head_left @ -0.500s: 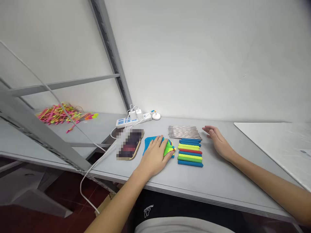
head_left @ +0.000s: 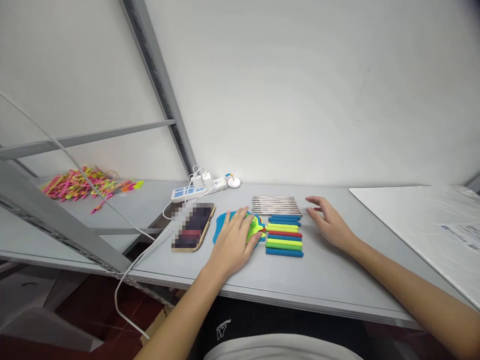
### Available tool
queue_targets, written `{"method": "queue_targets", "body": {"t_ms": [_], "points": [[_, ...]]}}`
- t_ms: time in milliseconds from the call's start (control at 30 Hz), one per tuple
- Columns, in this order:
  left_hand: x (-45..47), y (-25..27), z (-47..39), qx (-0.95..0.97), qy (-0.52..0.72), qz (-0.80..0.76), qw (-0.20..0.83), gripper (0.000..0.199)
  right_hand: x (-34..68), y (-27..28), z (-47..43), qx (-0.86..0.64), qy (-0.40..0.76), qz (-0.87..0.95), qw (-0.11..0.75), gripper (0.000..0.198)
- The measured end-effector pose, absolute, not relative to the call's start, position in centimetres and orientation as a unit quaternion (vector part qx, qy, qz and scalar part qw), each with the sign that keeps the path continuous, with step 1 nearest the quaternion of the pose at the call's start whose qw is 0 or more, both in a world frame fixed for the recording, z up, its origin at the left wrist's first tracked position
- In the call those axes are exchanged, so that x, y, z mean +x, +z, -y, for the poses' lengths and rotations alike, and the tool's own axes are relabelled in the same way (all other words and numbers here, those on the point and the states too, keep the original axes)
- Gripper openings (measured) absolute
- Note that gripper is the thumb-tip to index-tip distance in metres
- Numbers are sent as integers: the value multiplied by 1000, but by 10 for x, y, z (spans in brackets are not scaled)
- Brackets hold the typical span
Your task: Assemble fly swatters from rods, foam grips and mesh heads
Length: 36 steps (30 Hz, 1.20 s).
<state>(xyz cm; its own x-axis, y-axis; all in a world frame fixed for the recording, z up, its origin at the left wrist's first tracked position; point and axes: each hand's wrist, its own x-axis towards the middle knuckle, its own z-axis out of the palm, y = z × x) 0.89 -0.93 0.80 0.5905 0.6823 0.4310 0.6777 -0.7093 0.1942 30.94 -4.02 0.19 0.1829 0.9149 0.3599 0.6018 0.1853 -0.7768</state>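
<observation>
My left hand (head_left: 233, 241) lies flat, fingers stretched, on a small pile of perforated plastic fly swatter heads (head_left: 221, 224), blue and yellow-green, and hides part of them. Just right of the pile is a column of coloured handles (head_left: 284, 244) in blue, yellow, green and red, laid side by side. Behind these handles several shiny metal rods (head_left: 275, 205) form a neat row. To the right of the rods, my right hand (head_left: 332, 225) rests near the table surface with fingers extended and thumb apart. It is apart from the rods and handles and holds nothing.
A phone (head_left: 193, 227) in a tan case lies left of the swatter heads. Behind it stands a power strip (head_left: 178, 193) with chargers and white cables. A pink and yellow heap (head_left: 80, 185) sits beyond the grey shelf post (head_left: 161, 75). At right lies a white sheet (head_left: 405, 210).
The view has shifted slightly to the right. My right hand's fingers and thumb have spread a little wider. My left hand stays on the swatter heads.
</observation>
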Motion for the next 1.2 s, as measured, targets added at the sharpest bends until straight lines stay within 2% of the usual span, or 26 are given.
{"method": "queue_targets", "body": {"t_ms": [133,233,300,400,567,667,1033,1200], "points": [[-1,7,29,916,287,-280,15,31,302,12,74,-621,129,647,424,37],[-7,3,38,920,323,-218,50,25,300,-5,106,-649,13,654,389,33],[-7,2,44,924,319,-198,72,21,301,-22,121,-667,-23,661,343,34],[-3,3,55,936,278,-184,108,17,304,-40,131,-681,1,677,278,33],[2,11,63,906,211,-249,270,22,307,-38,131,-682,14,682,264,38],[0,14,57,877,213,-286,322,25,307,-35,132,-676,20,692,254,39],[-3,13,53,854,206,-300,371,28,306,-32,134,-673,22,693,257,39],[-2,15,53,855,204,-301,371,29,302,-26,136,-682,30,694,231,42]]}}
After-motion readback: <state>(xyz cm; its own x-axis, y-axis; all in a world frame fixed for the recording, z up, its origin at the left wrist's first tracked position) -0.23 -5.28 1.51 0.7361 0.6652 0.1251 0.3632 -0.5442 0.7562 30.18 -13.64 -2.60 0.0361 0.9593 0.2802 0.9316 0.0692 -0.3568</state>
